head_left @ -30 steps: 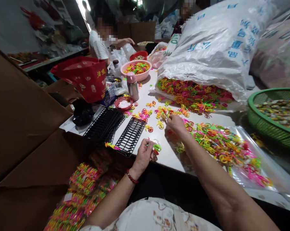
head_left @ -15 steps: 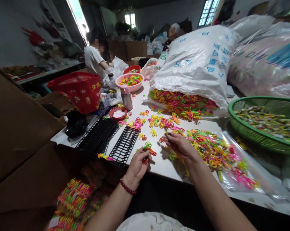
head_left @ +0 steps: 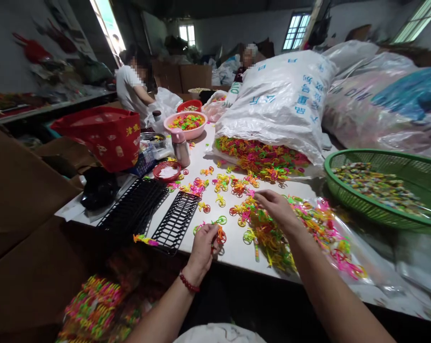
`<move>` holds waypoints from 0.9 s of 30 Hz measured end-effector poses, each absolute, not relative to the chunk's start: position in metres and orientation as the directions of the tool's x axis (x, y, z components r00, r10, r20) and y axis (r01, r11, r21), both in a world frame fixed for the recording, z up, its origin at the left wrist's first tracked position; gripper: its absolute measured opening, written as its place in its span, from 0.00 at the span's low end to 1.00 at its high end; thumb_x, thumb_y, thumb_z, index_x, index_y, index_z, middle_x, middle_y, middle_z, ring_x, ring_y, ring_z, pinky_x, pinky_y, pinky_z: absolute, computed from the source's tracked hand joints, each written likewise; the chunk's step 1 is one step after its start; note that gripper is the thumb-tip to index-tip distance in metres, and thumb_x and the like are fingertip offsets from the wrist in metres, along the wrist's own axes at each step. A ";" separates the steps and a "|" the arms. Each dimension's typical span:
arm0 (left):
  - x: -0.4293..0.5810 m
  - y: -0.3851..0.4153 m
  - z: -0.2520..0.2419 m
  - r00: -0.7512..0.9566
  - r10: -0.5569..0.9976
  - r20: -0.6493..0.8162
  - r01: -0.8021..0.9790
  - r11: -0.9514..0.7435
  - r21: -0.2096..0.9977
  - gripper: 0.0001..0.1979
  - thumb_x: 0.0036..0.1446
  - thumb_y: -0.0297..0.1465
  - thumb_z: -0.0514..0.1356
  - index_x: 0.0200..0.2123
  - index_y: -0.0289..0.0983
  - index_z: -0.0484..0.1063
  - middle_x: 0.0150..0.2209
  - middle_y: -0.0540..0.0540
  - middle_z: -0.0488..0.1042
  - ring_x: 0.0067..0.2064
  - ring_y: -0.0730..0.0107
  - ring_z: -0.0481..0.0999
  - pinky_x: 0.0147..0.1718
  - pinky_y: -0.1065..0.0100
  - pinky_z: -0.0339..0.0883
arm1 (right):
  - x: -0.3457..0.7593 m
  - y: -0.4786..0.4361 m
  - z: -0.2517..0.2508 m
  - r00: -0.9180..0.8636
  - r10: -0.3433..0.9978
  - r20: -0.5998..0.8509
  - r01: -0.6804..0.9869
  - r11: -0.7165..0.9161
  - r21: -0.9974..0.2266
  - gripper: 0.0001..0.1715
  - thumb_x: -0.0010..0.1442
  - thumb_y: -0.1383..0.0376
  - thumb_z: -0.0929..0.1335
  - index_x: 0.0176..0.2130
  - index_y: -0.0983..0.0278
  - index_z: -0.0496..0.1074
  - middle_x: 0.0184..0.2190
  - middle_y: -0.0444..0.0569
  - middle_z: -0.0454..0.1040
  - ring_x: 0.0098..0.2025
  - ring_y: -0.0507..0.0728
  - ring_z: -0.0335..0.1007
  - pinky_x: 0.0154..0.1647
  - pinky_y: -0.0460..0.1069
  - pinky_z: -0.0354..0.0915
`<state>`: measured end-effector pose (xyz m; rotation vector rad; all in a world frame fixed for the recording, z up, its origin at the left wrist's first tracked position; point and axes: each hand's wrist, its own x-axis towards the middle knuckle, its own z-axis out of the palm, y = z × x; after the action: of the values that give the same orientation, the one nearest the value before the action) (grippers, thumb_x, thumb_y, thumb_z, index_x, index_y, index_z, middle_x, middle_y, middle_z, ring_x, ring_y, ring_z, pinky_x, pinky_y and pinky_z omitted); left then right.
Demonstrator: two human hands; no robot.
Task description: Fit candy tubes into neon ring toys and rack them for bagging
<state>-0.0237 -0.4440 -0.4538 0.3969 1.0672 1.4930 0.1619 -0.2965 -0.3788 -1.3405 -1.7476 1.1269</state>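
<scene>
My left hand (head_left: 203, 248), with a dark red bead bracelet (head_left: 189, 282) at its wrist, is closed on small plastic toy bicycles (head_left: 220, 234) in red and green near the table's front edge. My right hand (head_left: 278, 209) reaches over the loose pile of toy bicycles (head_left: 272, 238), thumb and fingers pressed together. A small pink and whitish piece (head_left: 250, 192) shows at its fingertips; I cannot tell what kind it is. Between the hands and the big sack lie more scattered toy bicycles (head_left: 220, 200). A black plastic grid rack (head_left: 175, 219) lies left of my left hand.
A white woven sack (head_left: 275, 95) spills toys at the back. Right stands a green basket (head_left: 379, 221) of small pieces. Stacked black racks (head_left: 129, 209), a red bag (head_left: 104, 138), a thermos (head_left: 180, 147) and a pink basin (head_left: 186, 135) stand left. Two people sit beyond.
My right hand has moved slightly away from my left, toward the pile; a green piece showed at its fingertips before. My left hand keeps its toys. The view has turned a little right.
</scene>
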 end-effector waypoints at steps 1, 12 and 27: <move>-0.023 -0.443 -0.456 -0.250 0.913 -0.323 -0.575 0.128 0.808 0.22 0.46 0.45 0.70 0.27 0.34 0.65 0.14 0.57 0.63 0.13 0.85 0.53 0.12 0.79 0.44 | 0.150 -0.285 -0.377 -0.286 0.957 0.041 0.623 0.218 -0.752 0.15 0.63 0.57 0.66 0.41 0.64 0.76 0.40 0.52 0.78 0.41 0.56 0.73 0.45 0.51 0.68; -0.032 -0.437 -0.463 -0.286 0.900 -0.328 -0.538 0.133 0.832 0.22 0.46 0.45 0.69 0.31 0.35 0.66 0.16 0.55 0.66 0.15 0.82 0.60 0.13 0.80 0.51 | 0.097 -0.210 -0.400 -0.260 0.962 -0.082 0.958 0.247 -0.145 0.11 0.54 0.70 0.69 0.39 0.67 0.77 0.38 0.60 0.78 0.45 0.64 0.73 0.44 0.53 0.64; -0.033 -0.437 -0.459 -0.234 0.907 -0.350 -0.567 0.165 0.807 0.22 0.43 0.43 0.70 0.32 0.35 0.66 0.17 0.53 0.68 0.17 0.75 0.68 0.12 0.78 0.54 | 0.163 -0.237 -0.384 -0.004 0.934 0.356 0.703 0.256 -0.664 0.19 0.60 0.61 0.65 0.49 0.67 0.70 0.41 0.55 0.77 0.41 0.59 0.73 0.46 0.52 0.65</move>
<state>-0.0332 -0.4372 -0.4589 0.4112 1.1178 1.4445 0.1634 -0.2365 -0.3845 -1.5053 -1.7640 0.3825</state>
